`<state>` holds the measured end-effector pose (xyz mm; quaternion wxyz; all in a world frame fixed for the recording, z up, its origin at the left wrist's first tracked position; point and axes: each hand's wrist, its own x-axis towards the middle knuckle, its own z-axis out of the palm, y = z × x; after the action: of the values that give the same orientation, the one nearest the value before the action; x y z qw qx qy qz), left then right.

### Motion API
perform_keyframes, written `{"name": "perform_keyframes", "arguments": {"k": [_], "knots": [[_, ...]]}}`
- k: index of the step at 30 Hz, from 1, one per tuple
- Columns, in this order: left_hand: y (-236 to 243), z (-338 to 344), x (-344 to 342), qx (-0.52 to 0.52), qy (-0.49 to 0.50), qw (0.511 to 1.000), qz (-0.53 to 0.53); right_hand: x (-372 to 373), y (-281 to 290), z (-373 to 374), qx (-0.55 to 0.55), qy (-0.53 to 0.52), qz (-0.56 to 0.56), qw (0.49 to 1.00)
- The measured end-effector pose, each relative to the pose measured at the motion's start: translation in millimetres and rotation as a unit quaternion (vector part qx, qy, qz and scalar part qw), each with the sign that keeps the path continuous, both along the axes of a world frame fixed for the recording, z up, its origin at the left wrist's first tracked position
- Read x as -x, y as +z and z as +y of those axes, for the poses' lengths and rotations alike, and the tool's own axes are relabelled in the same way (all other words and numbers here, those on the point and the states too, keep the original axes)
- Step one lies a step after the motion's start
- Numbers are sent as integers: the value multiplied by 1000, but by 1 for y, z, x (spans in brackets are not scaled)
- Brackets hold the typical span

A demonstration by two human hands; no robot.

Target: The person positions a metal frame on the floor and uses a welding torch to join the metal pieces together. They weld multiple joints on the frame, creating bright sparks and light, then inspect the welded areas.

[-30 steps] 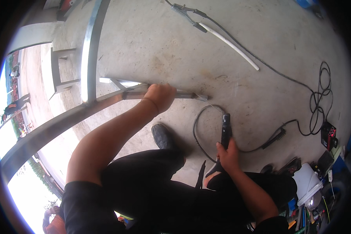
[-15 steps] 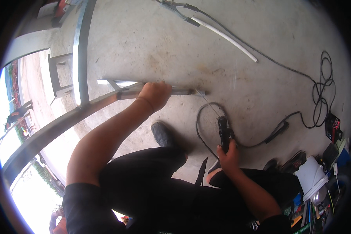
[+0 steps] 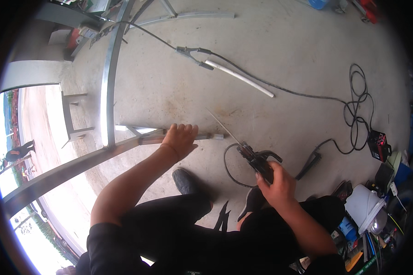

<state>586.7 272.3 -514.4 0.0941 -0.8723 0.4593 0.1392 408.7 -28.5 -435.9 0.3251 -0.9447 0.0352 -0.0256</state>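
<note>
My left hand (image 3: 179, 141) lies over a square steel tube (image 3: 149, 139) of a metal frame, its fingers curled across the top and its thumb held off to the near side. The tube's far end (image 3: 217, 136) sticks out to the right of that hand. My right hand (image 3: 277, 185) grips a black electrode holder (image 3: 260, 166) by its handle. A thin welding rod (image 3: 223, 126) juts from its jaws, pointing up and left. Its tip is in the air beyond the tube's end, and no contact with the metal shows.
A ground clamp (image 3: 192, 54) and a white rod-like tube (image 3: 240, 79) lie on the concrete floor. Black cable (image 3: 357, 106) loops at the right, near a red and black box (image 3: 378, 145). A white bucket (image 3: 363, 208) stands among tools. Outside at left is a person (image 3: 20, 152).
The view has shifted, showing more floor at the top. My right hand has turned the electrode holder, and the rod has swung left, away from the tube's end. My left thumb has spread from the tube.
</note>
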Motion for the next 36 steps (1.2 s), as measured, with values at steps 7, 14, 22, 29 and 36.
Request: {"name": "perform_keyframes", "arguments": {"k": [7, 14, 22, 29, 36], "knots": [[161, -51, -29, 278, -15, 955, -105, -59, 61, -16, 76, 73, -191, 976], [228, -41, -19, 307, -5, 938, -160, -71, 92, -5, 92, 123, -223, 963], [234, -46, 0, 400, 49, 903, 151, -69, 72, -14, -72, 152, -186, 968], [217, -49, 8, 386, 66, 898, 201, -67, 84, -12, -30, 149, -127, 980], [220, -54, 15, 398, 90, 877, 256, -68, 83, -7, -45, 146, -157, 976]]}}
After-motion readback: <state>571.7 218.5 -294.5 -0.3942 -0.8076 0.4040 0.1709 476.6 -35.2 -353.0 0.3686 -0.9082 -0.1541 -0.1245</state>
